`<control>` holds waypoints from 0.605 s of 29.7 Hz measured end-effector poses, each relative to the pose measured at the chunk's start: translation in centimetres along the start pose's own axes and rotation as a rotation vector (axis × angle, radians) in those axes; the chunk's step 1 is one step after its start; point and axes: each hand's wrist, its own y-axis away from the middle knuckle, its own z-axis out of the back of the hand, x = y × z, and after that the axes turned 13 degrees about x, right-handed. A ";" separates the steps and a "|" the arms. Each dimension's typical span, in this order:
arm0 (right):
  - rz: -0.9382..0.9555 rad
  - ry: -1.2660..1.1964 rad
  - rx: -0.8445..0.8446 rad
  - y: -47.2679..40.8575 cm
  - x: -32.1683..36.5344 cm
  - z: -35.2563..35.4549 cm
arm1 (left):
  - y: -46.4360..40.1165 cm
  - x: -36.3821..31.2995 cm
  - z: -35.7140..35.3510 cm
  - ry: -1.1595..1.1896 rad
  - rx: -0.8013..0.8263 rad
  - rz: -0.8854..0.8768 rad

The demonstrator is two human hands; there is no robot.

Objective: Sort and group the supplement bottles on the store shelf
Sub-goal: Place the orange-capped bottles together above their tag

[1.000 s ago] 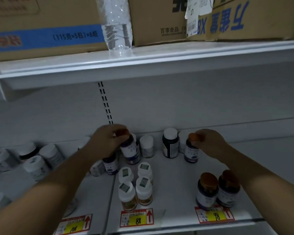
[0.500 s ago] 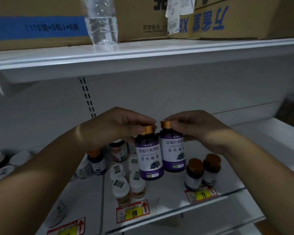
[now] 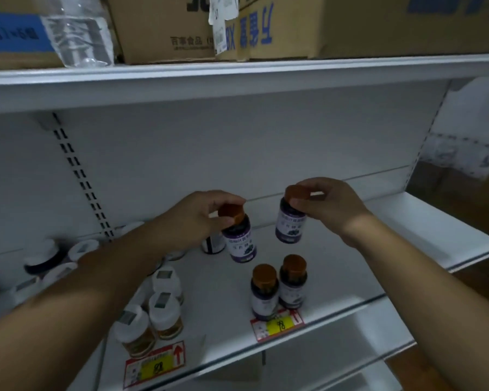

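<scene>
Both hands (image 3: 201, 218) (image 3: 329, 206) pinch purple bottles (image 3: 239, 239) (image 3: 290, 225), their labels blurred.

Your left hand (image 3: 201, 218) pinches a dark purple bottle (image 3: 240, 241) with an orange-brown cap and a pale lilac label. Your right hand (image 3: 326, 206) has a matching bottle (image 3: 290, 223), same colours. Just below your hands, two more purple ones (image 3: 278, 289) wear the same orange-brown caps, above a red price tag (image 3: 277, 324) with a yellow patch. Down under your left arm, the white-capped amber bottles (image 3: 150, 314) carry little grey-green squares on top.
</scene>
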 end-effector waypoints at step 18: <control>-0.116 0.057 0.546 -3.3 -9.7 -0.8 | -3.3 6.6 -4.5 -0.002 0.120 0.344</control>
